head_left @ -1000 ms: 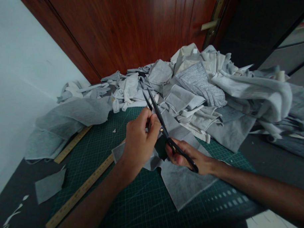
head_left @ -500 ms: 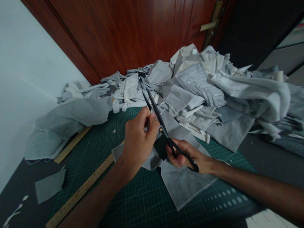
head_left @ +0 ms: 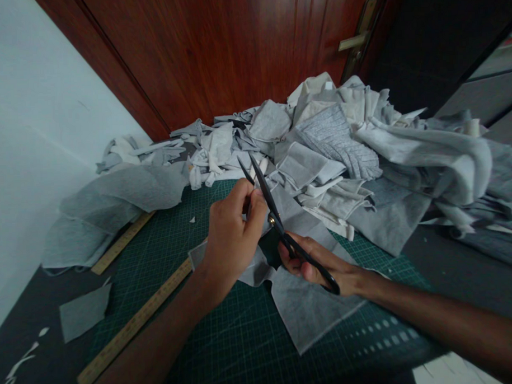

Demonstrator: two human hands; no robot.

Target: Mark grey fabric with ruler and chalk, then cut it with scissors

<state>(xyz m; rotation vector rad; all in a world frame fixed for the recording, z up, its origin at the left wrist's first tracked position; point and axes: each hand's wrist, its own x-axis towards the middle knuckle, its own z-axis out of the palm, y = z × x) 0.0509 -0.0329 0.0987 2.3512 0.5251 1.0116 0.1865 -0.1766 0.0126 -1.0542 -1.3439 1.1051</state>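
My right hand [head_left: 315,263] grips the black handles of a pair of scissors [head_left: 270,200], whose blades are parted and point up and away. Beside the blades, my left hand [head_left: 236,234] is closed in a pinch. A small pale bit of fabric seems to show at its fingertips, mostly hidden by the thumb and fingers. Below both hands, a grey fabric piece [head_left: 312,302] with a dark green gap near its middle lies on the green cutting mat [head_left: 227,338].
A heap of grey and white fabric scraps [head_left: 311,156] runs along the brown door [head_left: 217,53]. Two wooden rulers lie at left, the longer one [head_left: 134,316] crossing the mat. Folded grey cloth [head_left: 117,197] covers part of the other; a small grey scrap [head_left: 86,313] lies nearby.
The scissor blades have spread a little wider, and the handles have shifted slightly down and right with my right hand. My left hand stays nearly where it was, still pinching.
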